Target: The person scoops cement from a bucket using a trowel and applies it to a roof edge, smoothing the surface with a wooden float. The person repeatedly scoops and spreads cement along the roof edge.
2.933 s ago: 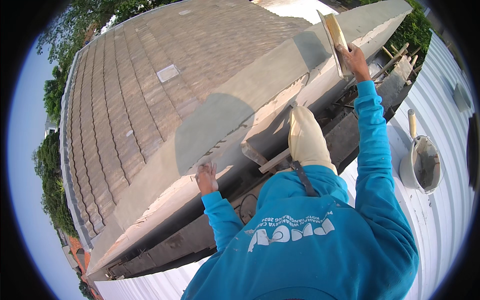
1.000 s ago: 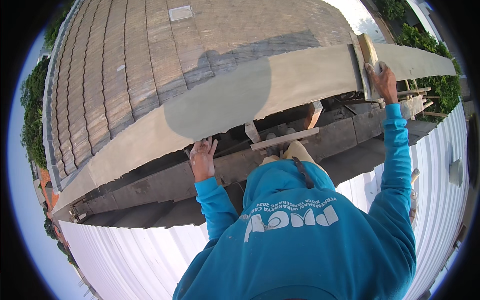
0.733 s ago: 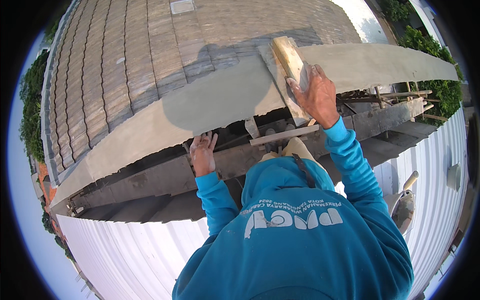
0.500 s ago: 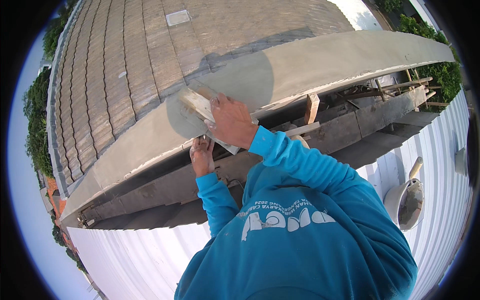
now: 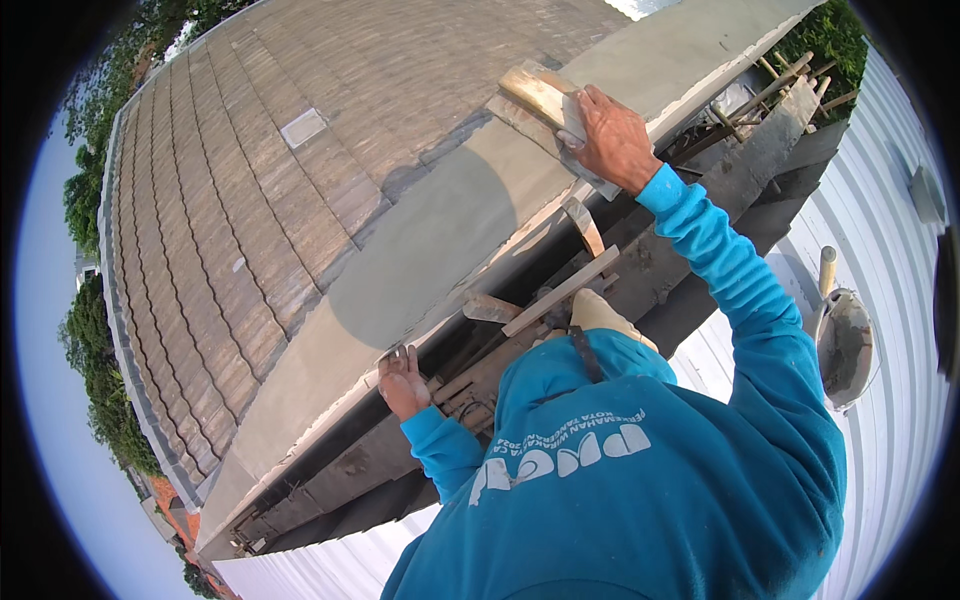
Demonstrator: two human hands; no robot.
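My right hand (image 5: 614, 140) is closed around the pale wooden handle of a plastering float (image 5: 540, 92). Its flat base lies across the grey plastered ledge (image 5: 425, 240), reaching from the roof-tile side to the outer lip. Lower on the ledge, my left hand (image 5: 402, 383) has its fingers bent over the rough outer edge, thumb side hidden below. Smooth, damp-looking plaster lies between the two hands, with a round head shadow on it. Both blue sleeves reach up from the lower right.
Brown roof tiles (image 5: 240, 150) slope away beyond the ledge. Below its lip run a dark gap, wooden props (image 5: 562, 290) and a grey beam. On the white corrugated sheeting (image 5: 900, 280) at right stands a bucket (image 5: 846, 350) with mortar residue and a wooden handle (image 5: 828, 268) sticking up.
My right hand has slid the float up and right along the ledge, away from my left hand. My left hand remains at the outer edge. The view has turned and shifted.
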